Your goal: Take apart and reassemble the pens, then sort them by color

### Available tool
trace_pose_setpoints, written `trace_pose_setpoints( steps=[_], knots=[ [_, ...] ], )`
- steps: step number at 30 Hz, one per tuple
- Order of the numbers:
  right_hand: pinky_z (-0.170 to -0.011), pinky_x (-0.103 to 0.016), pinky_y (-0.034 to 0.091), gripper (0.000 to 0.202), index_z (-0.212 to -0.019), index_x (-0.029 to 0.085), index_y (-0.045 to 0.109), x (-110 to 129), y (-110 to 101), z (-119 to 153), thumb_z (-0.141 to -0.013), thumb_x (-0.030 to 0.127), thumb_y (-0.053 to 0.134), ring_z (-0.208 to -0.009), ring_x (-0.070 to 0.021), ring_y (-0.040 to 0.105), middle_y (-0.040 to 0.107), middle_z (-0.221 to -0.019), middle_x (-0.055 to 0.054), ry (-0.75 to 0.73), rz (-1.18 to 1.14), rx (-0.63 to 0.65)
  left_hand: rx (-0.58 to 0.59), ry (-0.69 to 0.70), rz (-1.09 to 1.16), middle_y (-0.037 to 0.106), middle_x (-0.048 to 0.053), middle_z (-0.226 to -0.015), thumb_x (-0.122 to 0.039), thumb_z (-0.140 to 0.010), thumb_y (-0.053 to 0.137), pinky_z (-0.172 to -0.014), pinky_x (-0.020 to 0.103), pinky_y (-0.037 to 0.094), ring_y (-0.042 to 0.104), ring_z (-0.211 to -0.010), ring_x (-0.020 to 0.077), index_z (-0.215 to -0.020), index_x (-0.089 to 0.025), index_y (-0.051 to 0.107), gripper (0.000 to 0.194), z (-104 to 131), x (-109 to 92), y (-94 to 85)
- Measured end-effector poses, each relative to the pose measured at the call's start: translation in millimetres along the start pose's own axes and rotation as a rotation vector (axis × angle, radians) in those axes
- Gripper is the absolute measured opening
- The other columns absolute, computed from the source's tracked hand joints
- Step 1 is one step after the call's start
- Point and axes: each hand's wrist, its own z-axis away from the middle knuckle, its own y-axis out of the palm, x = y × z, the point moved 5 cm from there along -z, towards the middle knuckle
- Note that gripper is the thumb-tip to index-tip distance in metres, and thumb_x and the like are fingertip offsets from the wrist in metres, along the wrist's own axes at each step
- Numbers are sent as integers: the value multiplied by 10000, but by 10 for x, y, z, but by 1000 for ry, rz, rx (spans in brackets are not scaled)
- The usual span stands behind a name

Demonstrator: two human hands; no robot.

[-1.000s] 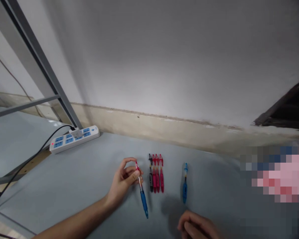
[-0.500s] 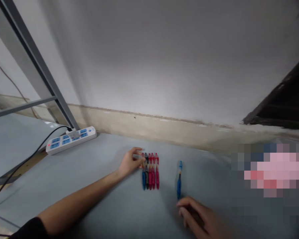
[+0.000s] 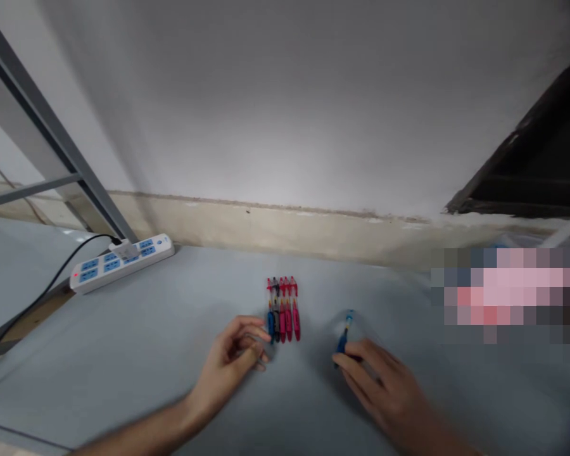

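Several pens [image 3: 289, 322] lie side by side in a row on the grey-blue tabletop, most of them pink-red. A grey-black pen [image 3: 276, 324] is second from the left; the leftmost pen [image 3: 270, 323] has a blue grip and a red top. My left hand [image 3: 240, 348] is beside the row's lower left corner, fingers loosely bent and apart, holding nothing. To the right of the row, my right hand [image 3: 377, 373] pinches the lower end of a blue pen [image 3: 342, 339] between thumb and fingers. The pen tilts with its clear upper part pointing away from me.
A white power strip [image 3: 123, 263] with blue sockets and a plugged-in adapter lies at the back left, its black cable [image 3: 52, 278] trailing left. A grey metal frame [image 3: 59, 142] rises there. The wall [image 3: 275, 126] bounds the back. A pixelated pink patch [image 3: 522, 285] covers the right side.
My left hand has come down from the pens' top ends to near their lower ends. My right hand has moved up and taken hold of the blue pen, which now tilts. The view has shifted slightly.
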Motion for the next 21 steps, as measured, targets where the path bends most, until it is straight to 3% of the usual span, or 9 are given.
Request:
trace_pose_setpoints(
  steps=[4, 7, 9, 11, 14, 16, 21],
  knots=[
    [-647, -306, 570, 211, -1026, 301, 598, -49, -168, 143, -871, 161, 631, -697, -197, 695, 700, -830, -20, 463, -383, -255, 74, 3, 77, 638, 23, -824, -347, -809, 752, -523, 237, 570, 609, -611, 121, -1038, -193, 622, 305, 123, 90, 88],
    [-606, -284, 567, 86, -936, 280, 547, -78, -83, 209, -912, 282, 630, -633, -174, 689, 690, -740, 4, 765, -796, -305, 156, -55, 74, 592, 4, -862, -328, -767, 800, -474, 224, 577, 591, -638, 122, -1121, -238, 590, 422, 184, 174, 154],
    [-566, -270, 560, 176, -854, 257, 504, -54, 46, 187, -921, 361, 630, -619, -174, 690, 707, -689, -4, 859, -1084, -222, 218, -90, 75, 579, 7, -918, -316, -724, 836, -454, 230, 585, 589, -675, 130, -1179, -266, 570, 529, 221, 213, 206],
    [-560, -262, 555, 256, -814, 244, 476, -11, 169, 163, -916, 415, 637, -629, -171, 691, 740, -689, -28, 911, -1259, -79, 252, -101, 88, 591, -2, -872, -333, -731, 832, -476, 226, 584, 591, -657, 120, -1154, -254, 589, 494, 242, 222, 241],
    [-562, -252, 555, 295, -998, 223, 557, 51, 296, 179, -901, 492, 631, -661, -168, 701, 770, -734, -47, 980, -1331, 98, 215, -97, 81, 601, -30, -687, -391, -782, 784, -522, 204, 555, 588, -540, 81, -939, -185, 647, 293, 230, 191, 234],
    [-531, -239, 547, 409, -1101, 202, 602, 102, 356, 204, -878, 544, 630, -670, -174, 714, 772, -753, -56, 1005, -1364, 183, 141, -84, 48, 613, -26, -636, -413, -774, 786, -517, 198, 533, 590, -498, 76, -833, -162, 657, 288, 205, 154, 197],
    [-457, -198, 496, 424, -829, 164, 680, 206, 472, 280, -888, 574, 587, -496, -127, 667, 700, -602, -18, 1025, -1435, 352, 76, -152, 39, 623, -27, -582, -422, -676, 851, -472, 194, 491, 572, -454, 82, -763, -158, 675, 329, 190, 172, 193]
  ],
)
